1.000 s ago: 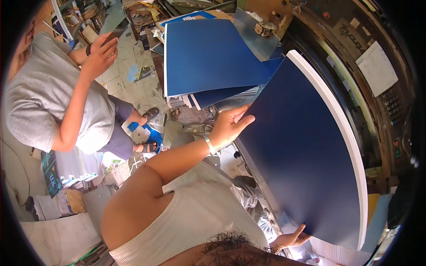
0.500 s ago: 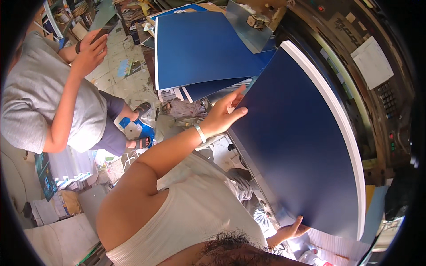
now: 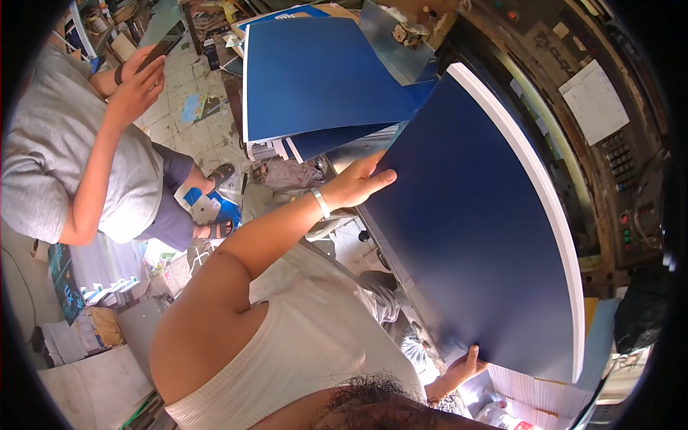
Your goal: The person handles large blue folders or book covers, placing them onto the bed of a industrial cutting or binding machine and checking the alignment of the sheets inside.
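Note:
A large dark blue sheet (image 3: 473, 229) with a white band along its far right edge lies at a slant in front of me. Whether it is one sheet or several together, I cannot tell. My left hand (image 3: 358, 183), with a pale band round the wrist, grips its near left edge, thumb on top and fingers partly hidden beneath. At its lower end my right hand (image 3: 462, 369) pinches the edge, thumb above and most fingers underneath. Beyond my left hand, more blue sheets (image 3: 315, 79) with white edges rest in a pile.
A machine (image 3: 609, 165) with a panel of buttons and a white paper (image 3: 595, 100) on it runs along the right side. At the left stands another person (image 3: 86, 143) holding a dark phone (image 3: 159, 54). Stacked papers (image 3: 111, 272) sit at the lower left.
The view has shifted slightly, so most things appear a little further left. Both my hands keep their hold on the blue sheet.

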A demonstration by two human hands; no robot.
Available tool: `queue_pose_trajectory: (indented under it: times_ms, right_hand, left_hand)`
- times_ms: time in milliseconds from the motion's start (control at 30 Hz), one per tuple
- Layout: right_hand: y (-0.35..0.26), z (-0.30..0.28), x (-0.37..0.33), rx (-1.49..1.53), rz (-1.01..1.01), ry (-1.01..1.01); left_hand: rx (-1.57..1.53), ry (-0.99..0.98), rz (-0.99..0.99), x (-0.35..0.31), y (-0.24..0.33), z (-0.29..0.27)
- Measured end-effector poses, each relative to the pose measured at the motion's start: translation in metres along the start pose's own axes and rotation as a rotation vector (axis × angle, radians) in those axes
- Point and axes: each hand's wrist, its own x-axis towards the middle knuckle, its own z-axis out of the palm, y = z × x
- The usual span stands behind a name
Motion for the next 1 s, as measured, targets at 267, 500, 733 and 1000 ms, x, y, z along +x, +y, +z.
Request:
queue_pose_trajectory:
  times_ms: [267, 500, 733, 1000]
  right_hand:
    - [0.011, -0.007, 0.002, 0.026, 0.020, 0.004]
    - [0.003, 0.009, -0.008, 0.039, -0.052, -0.018]
    - [0.004, 0.024, -0.019, -0.069, -0.157, 0.138]
    - [0.009, 0.022, -0.019, -0.179, -0.163, 0.187]
  left_hand:
    - [-0.005, -0.079, -0.032, -0.006, -0.011, -0.008]
    - [-0.008, -0.013, -0.069, -0.009, -0.012, -0.002]
    - [0.065, 0.170, -0.003, -0.016, -0.005, 0.016]
    - [0.209, 0.223, -0.084, -0.017, 0.007, 0.020]
